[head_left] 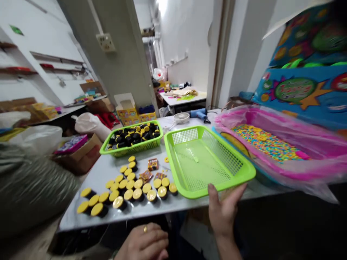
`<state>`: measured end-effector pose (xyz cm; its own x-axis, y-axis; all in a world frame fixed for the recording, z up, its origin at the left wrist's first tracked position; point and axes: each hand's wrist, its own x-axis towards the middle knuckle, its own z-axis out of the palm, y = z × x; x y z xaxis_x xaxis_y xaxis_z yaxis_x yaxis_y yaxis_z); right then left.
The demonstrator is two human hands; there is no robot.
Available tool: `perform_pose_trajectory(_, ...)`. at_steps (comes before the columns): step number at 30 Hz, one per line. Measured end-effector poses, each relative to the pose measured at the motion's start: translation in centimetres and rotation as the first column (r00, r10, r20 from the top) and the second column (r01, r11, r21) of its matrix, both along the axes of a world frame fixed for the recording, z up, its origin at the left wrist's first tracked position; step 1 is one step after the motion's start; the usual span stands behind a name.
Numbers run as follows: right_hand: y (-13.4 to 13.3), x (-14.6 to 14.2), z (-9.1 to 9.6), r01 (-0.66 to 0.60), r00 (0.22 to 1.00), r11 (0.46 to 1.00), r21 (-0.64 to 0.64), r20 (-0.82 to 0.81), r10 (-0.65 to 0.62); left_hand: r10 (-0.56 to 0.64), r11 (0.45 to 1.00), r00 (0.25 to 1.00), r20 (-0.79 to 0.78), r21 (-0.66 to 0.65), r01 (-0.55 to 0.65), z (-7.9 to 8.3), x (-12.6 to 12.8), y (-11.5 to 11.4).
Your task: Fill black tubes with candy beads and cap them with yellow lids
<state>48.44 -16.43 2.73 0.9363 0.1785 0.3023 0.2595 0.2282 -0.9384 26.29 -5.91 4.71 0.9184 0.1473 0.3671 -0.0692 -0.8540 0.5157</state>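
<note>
My right hand (223,213) grips the near rim of a green plastic basket (195,159), thumb on the rim and the other fingers partly hidden underneath. Nothing lies in this basket but a small light scrap on its floor. Below the table's front edge, my left hand (145,242), with a ring on one finger, is loosely closed and nothing shows in it. Small black jars with yellow lids (137,194) stand in a loose group on the table left of the basket. Among them lie a few small printed sachets (153,164).
A second green basket (130,150) at the back left holds many black and yellow jars. To the right, a pink plastic-lined tub (322,155) contains colourful small candies (265,142). A small white fan (181,117) and a blue tool (200,114) lie behind.
</note>
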Motion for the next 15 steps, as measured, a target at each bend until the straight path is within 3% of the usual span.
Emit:
perform_pose_trajectory(3, 0.5, 0.6, 0.1, 0.024, 0.999, 0.998, 0.050, 0.048, -0.026, 0.053, 0.962, 0.979, 0.198, 0.253, -0.103, -0.2, -1.9, 0.1)
perform_pose_trajectory(6, 0.4, 1.2, -0.5, -0.033, 0.997, 0.998, 0.045, 0.075, 0.030, 0.136, 0.859, 0.947, 0.291, 0.441, -0.259, -0.6, -3.9, 0.7)
perform_pose_trajectory(10, -0.8, 1.8, -1.4, -0.115, 0.992, 0.992, 0.046, 0.055, 0.112, 0.300, 0.754, 0.857, 0.419, 0.446, -0.482, -0.3, -6.3, 1.4)
perform_pose_trajectory(15, -1.3, 1.7, -2.6, -0.078, 0.996, 0.989, 0.124, 0.054, 0.072, 0.446, 0.578, 0.703, 0.554, 0.422, -0.699, 0.8, -9.5, 3.5)
